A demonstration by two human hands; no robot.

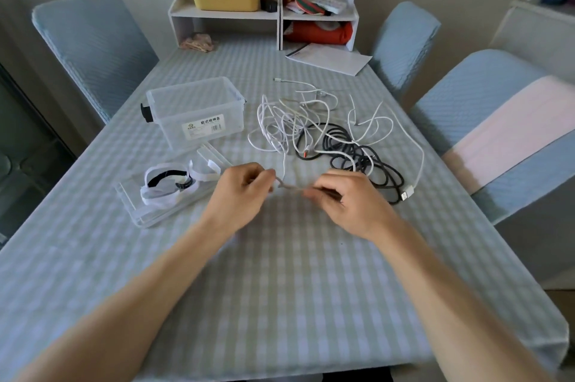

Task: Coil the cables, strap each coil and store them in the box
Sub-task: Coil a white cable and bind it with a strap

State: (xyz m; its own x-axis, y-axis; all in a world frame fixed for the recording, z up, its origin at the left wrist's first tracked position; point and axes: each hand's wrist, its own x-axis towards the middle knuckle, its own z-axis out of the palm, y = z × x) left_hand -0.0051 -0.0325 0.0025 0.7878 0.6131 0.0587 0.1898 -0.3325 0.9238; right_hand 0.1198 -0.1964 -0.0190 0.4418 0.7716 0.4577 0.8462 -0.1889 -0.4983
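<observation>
We see two bare forearms, uncovered from the lower edge of the view up to the wrists, with no sleeve reaching into sight. The left hand (241, 192) and the right hand (348, 201) are ungloved. We make out no ring on the fingers (314, 192), and no watch or band at either wrist.

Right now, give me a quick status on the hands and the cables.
Both hands, left and right, pinch one white cable. Remaining cables tangled. Box open, holds no cables. Straps on the lid.
</observation>
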